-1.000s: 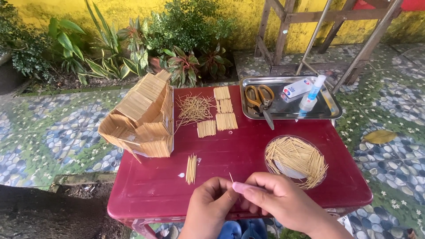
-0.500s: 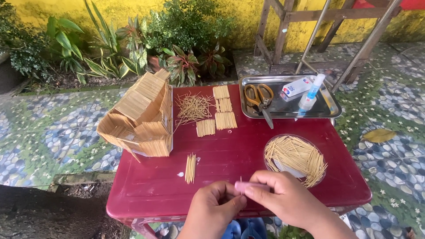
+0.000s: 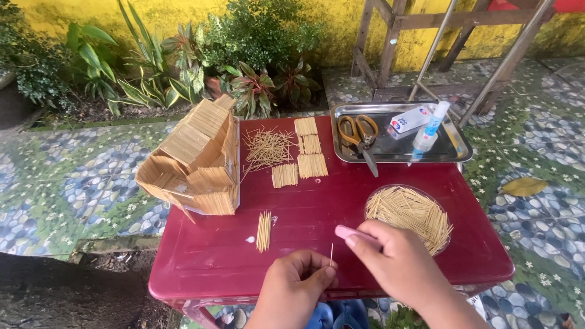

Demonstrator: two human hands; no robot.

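My left hand (image 3: 298, 285) pinches a single toothpick (image 3: 331, 254) upright over the front edge of the dark red table (image 3: 201, 256). Just right of it, my right hand (image 3: 399, 268) grips a small pink tool (image 3: 352, 233), its tip close to the toothpick. A clear dish of loose toothpicks (image 3: 411, 213) sits beside my right hand. A short glued row of toothpicks (image 3: 264, 230) lies left of my hands. A house-shaped toothpick model (image 3: 195, 161) leans over the table's left edge.
Flat toothpick panels (image 3: 308, 157) and a loose heap of toothpicks (image 3: 265, 146) lie at the back. A metal tray (image 3: 454, 149) holds scissors (image 3: 359, 134), a small box (image 3: 409, 119) and a glue bottle (image 3: 429, 129). Plants (image 3: 183, 61), patterned paving and a wooden frame (image 3: 390, 42) surround the table.
My hands have drawn slightly apart. The toothpick now stands upright in my left fingers and the pink tool shows clearly in my right hand.
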